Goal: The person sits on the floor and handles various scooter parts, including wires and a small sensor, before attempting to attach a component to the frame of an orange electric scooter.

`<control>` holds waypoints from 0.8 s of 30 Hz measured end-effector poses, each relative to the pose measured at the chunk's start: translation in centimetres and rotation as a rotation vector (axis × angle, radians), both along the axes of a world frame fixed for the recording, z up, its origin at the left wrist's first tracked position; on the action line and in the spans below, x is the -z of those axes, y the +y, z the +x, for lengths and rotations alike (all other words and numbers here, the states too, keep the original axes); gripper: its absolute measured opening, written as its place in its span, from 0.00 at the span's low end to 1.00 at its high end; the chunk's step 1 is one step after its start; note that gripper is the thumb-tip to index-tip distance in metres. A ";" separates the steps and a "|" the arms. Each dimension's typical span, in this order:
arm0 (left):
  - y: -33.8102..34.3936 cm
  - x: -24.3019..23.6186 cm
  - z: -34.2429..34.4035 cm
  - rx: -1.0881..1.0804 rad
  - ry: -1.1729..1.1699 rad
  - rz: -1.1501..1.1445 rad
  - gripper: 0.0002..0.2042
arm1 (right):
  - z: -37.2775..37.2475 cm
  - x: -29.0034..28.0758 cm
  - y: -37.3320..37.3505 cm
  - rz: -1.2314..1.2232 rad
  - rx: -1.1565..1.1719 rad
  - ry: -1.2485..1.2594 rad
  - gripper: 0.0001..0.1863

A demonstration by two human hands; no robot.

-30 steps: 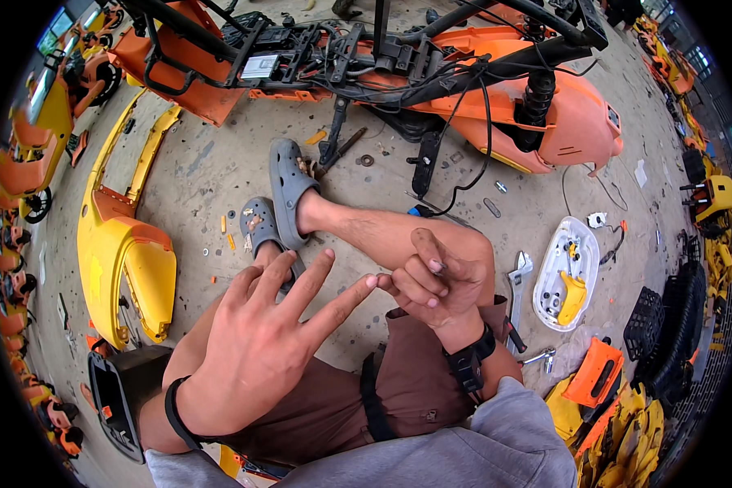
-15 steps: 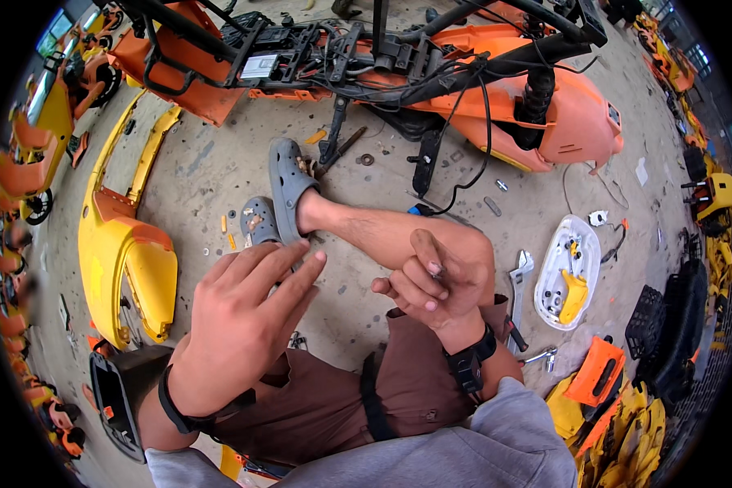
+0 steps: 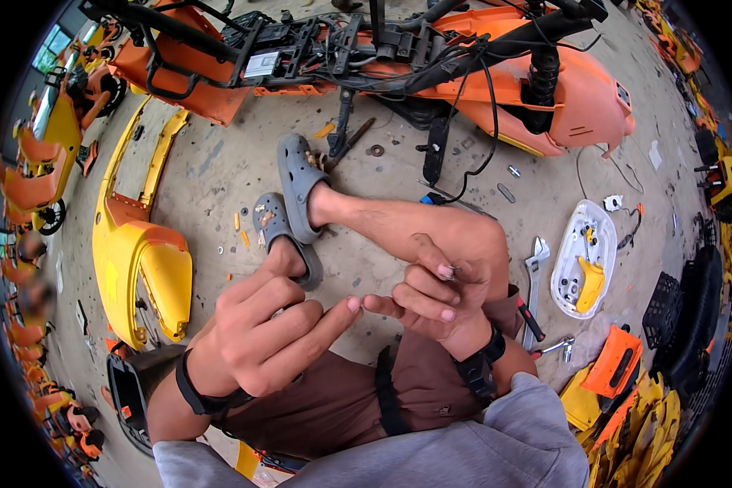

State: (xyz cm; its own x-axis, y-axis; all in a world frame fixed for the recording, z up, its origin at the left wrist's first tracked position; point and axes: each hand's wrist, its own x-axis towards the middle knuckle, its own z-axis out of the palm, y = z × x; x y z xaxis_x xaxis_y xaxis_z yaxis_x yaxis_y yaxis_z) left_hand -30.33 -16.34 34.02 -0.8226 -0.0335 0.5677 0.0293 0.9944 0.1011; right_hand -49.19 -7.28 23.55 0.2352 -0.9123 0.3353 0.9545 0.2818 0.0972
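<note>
My left hand (image 3: 272,333) is in front of my lap, back upward, with one finger stretched to the right and the others loosely bent. Nothing shows in it. Its fingertip meets, or nearly meets, an outstretched finger of my right hand (image 3: 443,289). That right hand is turned palm up over my bent knee, most of its fingers curled in. A tiny dark, shiny bit shows at its pinched fingertips, too small to name. Beyond my legs lies a stripped orange scooter body (image 3: 496,89) with a black frame (image 3: 455,77) and loose cables.
A yellow body panel (image 3: 150,252) lies at left. To the right are an adjustable wrench (image 3: 537,264), a white tray (image 3: 557,285) of small parts, a ratchet (image 3: 557,348), an orange part (image 3: 612,364) and stacked yellow panels (image 3: 638,439). Small pieces litter the concrete floor.
My left hand has moved right and down, its fingers bending except one, which now reaches the right hand's finger. My right hand stays palm up. The view has shifted slightly.
</note>
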 end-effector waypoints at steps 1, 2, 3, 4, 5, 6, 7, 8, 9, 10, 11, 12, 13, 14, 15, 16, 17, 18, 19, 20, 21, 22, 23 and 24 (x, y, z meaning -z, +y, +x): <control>0.0 0.0 0.0 0.003 0.002 0.001 0.24 | -0.1 -0.2 0.1 0.015 -0.004 0.020 0.09; 0.0 -0.1 0.0 0.006 0.005 0.003 0.24 | -0.2 -0.4 0.2 0.030 -0.002 0.064 0.09; 0.0 -0.1 0.0 0.009 0.007 0.005 0.24 | -0.2 -0.5 0.2 0.038 0.002 0.088 0.09; 0.1 -0.1 -0.1 0.013 0.003 0.006 0.24 | -0.2 -0.5 0.3 0.045 0.004 0.108 0.09; 0.1 -0.2 -0.1 0.017 -0.001 0.008 0.23 | -0.2 -0.5 0.3 0.045 0.008 0.109 0.09; 0.1 -0.3 -0.1 0.022 -0.005 0.010 0.23 | -0.2 -0.5 0.4 0.046 0.013 0.110 0.09; 0.1 -0.2 -0.2 0.022 0.001 0.007 0.22 | -0.2 -0.4 0.4 0.039 0.012 0.104 0.09; 0.1 -0.2 -0.2 0.022 0.007 0.005 0.22 | -0.1 -0.4 0.4 0.033 0.010 0.098 0.09; 0.0 -0.2 -0.2 0.022 0.014 0.003 0.22 | -0.1 -0.4 0.4 0.033 -0.001 0.068 0.09; 0.0 -0.1 -0.2 0.024 0.013 -0.001 0.22 | -0.1 -0.3 0.4 0.035 -0.012 0.037 0.09; 0.0 0.0 -0.1 0.025 0.012 -0.005 0.22 | -0.1 -0.3 0.3 0.043 -0.034 -0.018 0.09; 0.0 0.1 -0.1 0.026 0.011 -0.009 0.22 | 0.0 -0.3 0.4 0.052 -0.041 -0.045 0.09; 0.0 0.1 -0.2 0.025 0.014 -0.011 0.22 | 0.0 -0.2 0.4 0.061 -0.048 -0.072 0.09; 0.0 0.1 -0.2 0.025 0.017 -0.014 0.22 | 0.1 -0.3 0.4 0.072 -0.040 -0.070 0.09; 0.0 0.1 -0.2 0.024 0.020 -0.016 0.22 | 0.1 -0.4 0.5 0.082 -0.033 -0.069 0.09; 0.0 0.1 -0.3 0.020 0.018 -0.010 0.22 | 0.1 -0.5 0.5 0.090 -0.030 -0.055 0.09; 0.1 0.0 -0.3 0.016 0.015 -0.004 0.22 | 0.1 -0.5 0.6 0.098 -0.027 -0.042 0.09; 0.1 0.0 -0.3 0.013 0.013 0.002 0.22 | 0.1 -0.5 0.6 0.106 -0.024 -0.029 0.09; 0.1 0.0 -0.3 0.016 0.013 0.003 0.22 | 0.1 -0.5 0.7 0.109 -0.023 -0.014 0.09; 0.1 0.1 -0.3 0.019 0.013 0.004 0.22 | 0.1 -0.5 0.7 0.112 -0.023 0.001 0.10; 0.1 0.1 -0.3 0.022 0.014 0.005 0.22 | 0.0 -0.5 0.7 0.115 -0.022 0.017 0.10; 0.1 0.1 -0.3 0.025 0.012 0.009 0.22 | 0.0 -0.5 0.6 0.091 -0.019 0.036 0.10; 0.2 0.1 -0.3 0.027 0.010 0.014 0.22 | -0.1 -0.5 0.4 0.067 -0.017 0.056 0.10; 0.2 0.1 -0.4 0.030 0.008 0.018 0.22 | -0.2 -0.5 0.3 0.043 -0.014 0.076 0.10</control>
